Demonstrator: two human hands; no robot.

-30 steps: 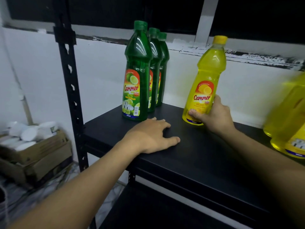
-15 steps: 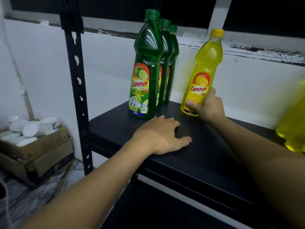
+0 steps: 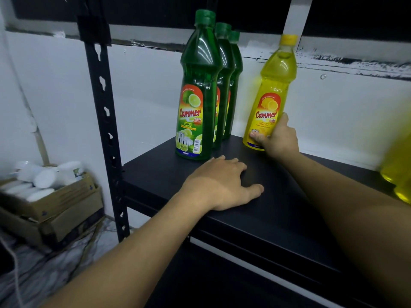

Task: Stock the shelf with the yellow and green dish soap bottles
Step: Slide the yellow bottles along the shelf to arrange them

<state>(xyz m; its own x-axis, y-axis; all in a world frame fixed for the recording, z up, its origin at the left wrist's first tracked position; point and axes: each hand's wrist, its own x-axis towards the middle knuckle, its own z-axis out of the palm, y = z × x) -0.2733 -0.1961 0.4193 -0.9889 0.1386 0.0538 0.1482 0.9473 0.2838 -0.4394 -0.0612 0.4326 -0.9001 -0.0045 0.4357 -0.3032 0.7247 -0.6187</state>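
Grip check: right hand (image 3: 280, 142) curled round the lower label of the yellow lemon dish soap bottle (image 3: 275, 85), which stands on the black shelf (image 3: 289, 210); left hand (image 3: 222, 187) flat, fingers relaxed.

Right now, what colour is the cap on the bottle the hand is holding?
Yellow, on the lemon bottle; the head view shows it.

Three green bottles (image 3: 198, 96) are lined front to back near the left edge of the shelf (image 3: 289, 207); a yellow bottle (image 3: 273, 90) is set beside them, and a left hand (image 3: 222, 185) is laid flat in front.
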